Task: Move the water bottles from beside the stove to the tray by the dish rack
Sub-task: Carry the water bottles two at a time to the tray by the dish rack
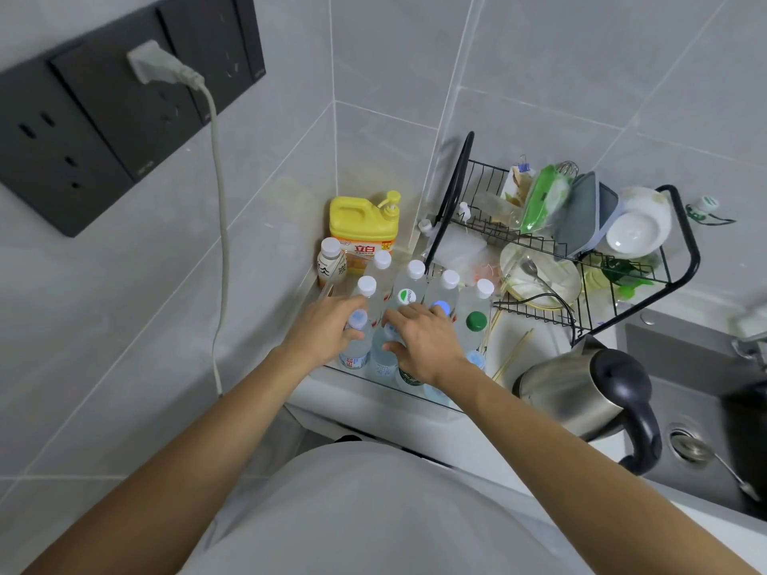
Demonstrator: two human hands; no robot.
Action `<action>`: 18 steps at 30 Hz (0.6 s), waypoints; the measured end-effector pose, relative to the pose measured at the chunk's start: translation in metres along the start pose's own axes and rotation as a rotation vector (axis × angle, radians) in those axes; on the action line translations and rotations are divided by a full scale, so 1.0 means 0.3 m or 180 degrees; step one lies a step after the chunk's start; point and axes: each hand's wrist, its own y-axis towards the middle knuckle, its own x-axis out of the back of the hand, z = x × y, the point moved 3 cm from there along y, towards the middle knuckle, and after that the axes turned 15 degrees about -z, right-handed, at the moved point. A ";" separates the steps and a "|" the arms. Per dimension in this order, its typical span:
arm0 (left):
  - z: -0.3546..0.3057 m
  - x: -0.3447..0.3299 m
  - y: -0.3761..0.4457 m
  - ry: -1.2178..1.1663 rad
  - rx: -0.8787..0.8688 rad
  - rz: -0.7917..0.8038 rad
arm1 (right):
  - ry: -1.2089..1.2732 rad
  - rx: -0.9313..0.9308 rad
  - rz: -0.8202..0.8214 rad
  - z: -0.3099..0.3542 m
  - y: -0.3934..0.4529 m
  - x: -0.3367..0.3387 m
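- The water bottles (409,292) are seen as clear plastic, mostly white-capped, with one green cap (476,321) at 3 o'clock of the cluster and pale blue caps nearer the camera.
- They are stood upright and packed tightly in the clear tray (375,381), which is set just beside the dish rack (581,259), at its 9 o'clock.
- The left hand (321,332) is wrapped around a blue-capped bottle (356,338) at the tray's near left, thumb and fingers closed on its shoulder.
- The right hand (419,342) is laid over the middle bottles with fingers spread; whether one is actually gripped cannot be told.
- A yellow detergent jug (363,226) and a small brown drink bottle (330,261) are found at 12 o'clock of the tray, in the tiled corner.
- The rack is loaded with white bowls (635,228), a plate with a spoon, a grey cloth and a green packet.
- A steel kettle (581,392) is stood at 4 o'clock, by the sink (685,367).
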 end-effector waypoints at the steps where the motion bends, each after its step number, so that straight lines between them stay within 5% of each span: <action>1: 0.001 0.000 -0.001 -0.0004 -0.0001 0.0010 | 0.0006 -0.0007 0.0013 0.000 0.001 0.000; 18: -0.018 -0.010 -0.024 0.0206 0.0159 -0.0139 | 0.0007 -0.0003 0.0096 -0.008 0.001 -0.001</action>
